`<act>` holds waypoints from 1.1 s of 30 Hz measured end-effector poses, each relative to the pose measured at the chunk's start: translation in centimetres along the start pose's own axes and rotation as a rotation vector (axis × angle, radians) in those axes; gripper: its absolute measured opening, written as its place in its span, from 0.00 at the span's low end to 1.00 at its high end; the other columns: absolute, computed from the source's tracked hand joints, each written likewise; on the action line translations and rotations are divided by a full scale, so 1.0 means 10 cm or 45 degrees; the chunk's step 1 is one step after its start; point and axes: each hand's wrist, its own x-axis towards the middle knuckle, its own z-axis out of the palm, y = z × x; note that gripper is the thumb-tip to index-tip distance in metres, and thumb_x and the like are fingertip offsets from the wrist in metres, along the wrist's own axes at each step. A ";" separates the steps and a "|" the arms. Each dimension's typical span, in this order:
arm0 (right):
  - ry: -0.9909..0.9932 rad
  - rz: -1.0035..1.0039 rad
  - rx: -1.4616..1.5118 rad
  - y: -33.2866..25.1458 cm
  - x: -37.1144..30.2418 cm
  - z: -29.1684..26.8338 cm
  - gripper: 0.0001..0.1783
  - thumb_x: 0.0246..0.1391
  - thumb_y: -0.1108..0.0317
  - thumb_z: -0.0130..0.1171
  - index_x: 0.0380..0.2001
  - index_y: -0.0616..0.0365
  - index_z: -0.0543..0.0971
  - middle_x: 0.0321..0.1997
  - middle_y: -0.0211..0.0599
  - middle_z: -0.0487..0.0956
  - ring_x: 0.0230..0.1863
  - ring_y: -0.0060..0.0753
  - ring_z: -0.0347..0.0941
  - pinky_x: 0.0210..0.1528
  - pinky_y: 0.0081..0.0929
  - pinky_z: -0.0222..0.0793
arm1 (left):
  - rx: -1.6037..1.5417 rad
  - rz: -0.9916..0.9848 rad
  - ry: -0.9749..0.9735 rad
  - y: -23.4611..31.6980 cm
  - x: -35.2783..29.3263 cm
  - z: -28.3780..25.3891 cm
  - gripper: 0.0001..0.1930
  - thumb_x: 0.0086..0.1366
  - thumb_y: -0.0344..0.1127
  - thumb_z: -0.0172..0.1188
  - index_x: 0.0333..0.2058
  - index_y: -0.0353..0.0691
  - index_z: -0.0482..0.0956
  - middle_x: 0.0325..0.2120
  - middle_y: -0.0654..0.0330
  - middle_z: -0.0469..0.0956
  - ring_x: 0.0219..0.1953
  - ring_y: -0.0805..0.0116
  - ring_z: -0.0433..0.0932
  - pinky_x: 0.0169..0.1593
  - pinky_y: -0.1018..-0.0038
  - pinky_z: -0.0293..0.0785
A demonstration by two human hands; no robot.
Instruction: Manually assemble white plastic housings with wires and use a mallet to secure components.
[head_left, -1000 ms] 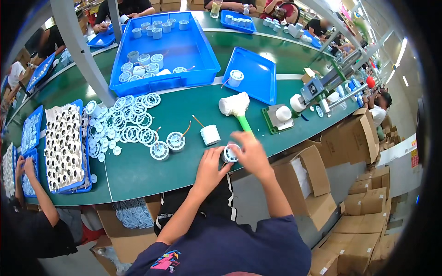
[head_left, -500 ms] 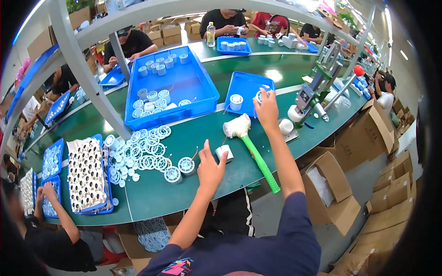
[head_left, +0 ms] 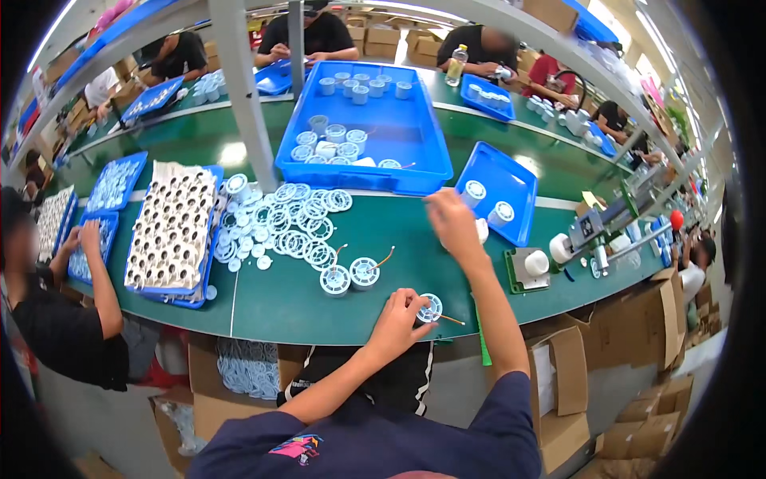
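My left hand (head_left: 399, 326) is closed round the side of a white round slotted housing with wires (head_left: 431, 308), standing on the green table near its front edge. Farther off, my right hand (head_left: 455, 223) hovers over the table, its fingers blurred; whether they hold anything is unclear. Partly behind that hand and forearm lies a mallet with a pale head (head_left: 482, 230) and a green handle (head_left: 485, 345). Two similar wired housings (head_left: 365, 272) stand to the left of my left hand. Two more housings (head_left: 501, 213) sit in a small blue tray (head_left: 519, 180).
Loose pale-blue rings (head_left: 307, 227) and small discs lie left of the housings. Beyond is a large blue bin (head_left: 427, 164) of parts; a hand press (head_left: 586, 239) stands right. A carton tray (head_left: 171, 227) and a co-worker (head_left: 68, 311) are at left. Metal posts rise behind.
The view has swung left. My right hand has come back from the small tray, leaving a housing there. My left hand has taken hold of the housing that lay on its side, now upright.
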 end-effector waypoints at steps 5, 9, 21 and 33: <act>-0.478 -0.296 0.209 -0.68 0.41 0.85 0.08 0.62 0.68 0.61 0.43 0.55 0.84 0.46 0.43 0.80 0.45 0.53 0.81 0.48 0.46 0.78 | 0.053 0.162 0.057 -0.07 -0.05 -0.08 0.23 0.62 0.38 0.71 0.52 0.39 0.74 0.55 0.47 0.71 0.57 0.41 0.73 0.58 0.55 0.71; -0.548 -0.596 0.186 -1.17 0.73 1.14 0.07 0.62 0.66 0.61 0.41 0.55 0.83 0.43 0.40 0.78 0.45 0.51 0.80 0.46 0.48 0.77 | 0.062 0.016 0.080 -0.05 -0.13 0.05 0.23 0.62 0.41 0.71 0.51 0.40 0.74 0.50 0.48 0.72 0.53 0.42 0.73 0.58 0.53 0.69; -0.467 -0.509 -0.486 -2.53 0.05 2.57 0.32 0.59 0.42 0.65 0.50 0.62 0.80 0.57 0.54 0.74 0.45 0.47 0.79 0.34 0.35 0.81 | -0.179 -0.031 0.111 -0.22 -0.15 0.26 0.22 0.69 0.37 0.63 0.60 0.40 0.74 0.61 0.51 0.71 0.61 0.48 0.72 0.65 0.57 0.67; -0.048 -0.500 -0.280 -2.44 -0.11 2.75 0.09 0.51 0.68 0.63 0.36 0.58 0.76 0.44 0.42 0.72 0.37 0.38 0.76 0.24 0.26 0.77 | -0.011 0.009 0.130 -0.24 -0.09 0.19 0.33 0.60 0.35 0.71 0.63 0.44 0.70 0.61 0.43 0.69 0.63 0.39 0.69 0.62 0.53 0.69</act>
